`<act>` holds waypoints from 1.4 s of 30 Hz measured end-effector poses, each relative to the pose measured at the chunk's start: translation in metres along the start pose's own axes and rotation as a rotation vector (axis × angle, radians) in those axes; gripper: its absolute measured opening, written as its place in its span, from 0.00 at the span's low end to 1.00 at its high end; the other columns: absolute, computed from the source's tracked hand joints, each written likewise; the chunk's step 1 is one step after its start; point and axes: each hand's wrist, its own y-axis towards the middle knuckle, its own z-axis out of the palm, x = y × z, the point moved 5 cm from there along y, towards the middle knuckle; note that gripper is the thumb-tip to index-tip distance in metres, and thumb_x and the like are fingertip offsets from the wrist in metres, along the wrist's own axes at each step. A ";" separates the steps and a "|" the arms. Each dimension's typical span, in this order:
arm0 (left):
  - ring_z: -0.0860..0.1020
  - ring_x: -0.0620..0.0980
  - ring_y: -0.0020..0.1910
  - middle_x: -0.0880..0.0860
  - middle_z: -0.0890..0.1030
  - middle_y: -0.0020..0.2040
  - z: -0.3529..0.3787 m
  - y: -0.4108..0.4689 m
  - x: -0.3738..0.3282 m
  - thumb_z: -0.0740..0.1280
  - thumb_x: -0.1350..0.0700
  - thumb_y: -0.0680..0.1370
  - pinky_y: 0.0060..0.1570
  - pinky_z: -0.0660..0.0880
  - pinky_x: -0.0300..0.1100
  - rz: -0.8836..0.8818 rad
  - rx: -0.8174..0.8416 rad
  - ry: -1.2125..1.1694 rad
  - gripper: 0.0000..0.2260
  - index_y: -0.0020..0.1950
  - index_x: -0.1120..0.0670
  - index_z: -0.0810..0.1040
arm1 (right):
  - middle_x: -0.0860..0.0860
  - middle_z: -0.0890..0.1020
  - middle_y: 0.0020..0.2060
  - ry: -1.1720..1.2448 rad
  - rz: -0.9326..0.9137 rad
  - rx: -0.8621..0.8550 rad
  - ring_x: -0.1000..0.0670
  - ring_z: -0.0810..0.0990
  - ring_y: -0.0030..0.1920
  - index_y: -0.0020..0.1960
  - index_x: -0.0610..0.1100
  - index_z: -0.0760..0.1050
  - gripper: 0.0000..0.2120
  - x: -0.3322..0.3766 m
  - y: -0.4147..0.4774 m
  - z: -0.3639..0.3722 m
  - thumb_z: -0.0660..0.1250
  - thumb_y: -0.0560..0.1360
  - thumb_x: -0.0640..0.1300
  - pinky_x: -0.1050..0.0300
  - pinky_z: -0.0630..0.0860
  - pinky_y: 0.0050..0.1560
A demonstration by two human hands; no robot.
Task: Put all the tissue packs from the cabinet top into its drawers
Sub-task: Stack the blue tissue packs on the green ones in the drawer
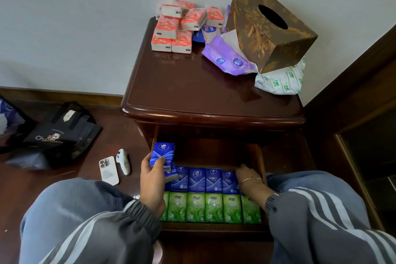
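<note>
The open drawer [260, 156] of the dark wood cabinet holds a row of blue tissue packs [197, 180] and, nearer me, a row of green tissue packs [214, 208]. My left hand [152, 184] grips a blue tissue pack [162, 154], perhaps with a second one under it, above the drawer's left end. At the right end of the blue row rests my right hand [246, 176], fingers on the packs there. On the cabinet top [192, 88], several orange tissue packs [173, 30] are piled at the back left, and a blue pack [203, 32] lies beside them.
A brown patterned tissue box [272, 32] stands at the back right of the top, with a torn purple wrapper [229, 58] and a white-and-green wrapper [282, 81] beside it. On the floor to the left lie a phone [108, 170], a white remote [123, 162] and a black bag [57, 135].
</note>
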 end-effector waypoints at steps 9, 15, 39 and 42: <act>0.83 0.54 0.37 0.55 0.80 0.50 0.002 0.006 0.002 0.61 0.53 0.80 0.43 0.75 0.45 0.001 0.023 0.038 0.17 0.68 0.46 0.67 | 0.42 0.76 0.62 0.042 -0.060 0.071 0.43 0.77 0.60 0.65 0.42 0.71 0.21 0.002 -0.010 -0.008 0.65 0.73 0.35 0.53 0.77 0.58; 0.84 0.56 0.37 0.55 0.80 0.53 0.015 0.003 0.010 0.64 0.54 0.79 0.41 0.74 0.43 -0.062 0.161 0.041 0.18 0.68 0.44 0.67 | 0.44 0.76 0.61 0.315 0.023 0.098 0.44 0.77 0.60 0.65 0.41 0.72 0.20 0.003 -0.032 -0.028 0.65 0.76 0.47 0.54 0.75 0.58; 0.83 0.54 0.48 0.55 0.84 0.52 0.033 0.003 0.040 0.64 0.60 0.79 0.52 0.78 0.52 -0.187 0.333 0.203 0.15 0.66 0.55 0.70 | 0.48 0.83 0.37 1.752 -0.088 0.145 0.53 0.82 0.34 0.44 0.46 0.73 0.06 0.023 -0.067 -0.074 0.69 0.72 0.38 0.60 0.80 0.33; 0.80 0.56 0.50 0.58 0.81 0.55 0.022 0.013 0.037 0.64 0.60 0.79 0.60 0.74 0.59 -0.160 0.219 0.242 0.17 0.67 0.55 0.68 | 0.44 0.81 0.46 0.912 0.071 -0.145 0.46 0.81 0.45 0.49 0.44 0.73 0.10 -0.019 -0.059 -0.079 0.71 0.72 0.43 0.52 0.79 0.46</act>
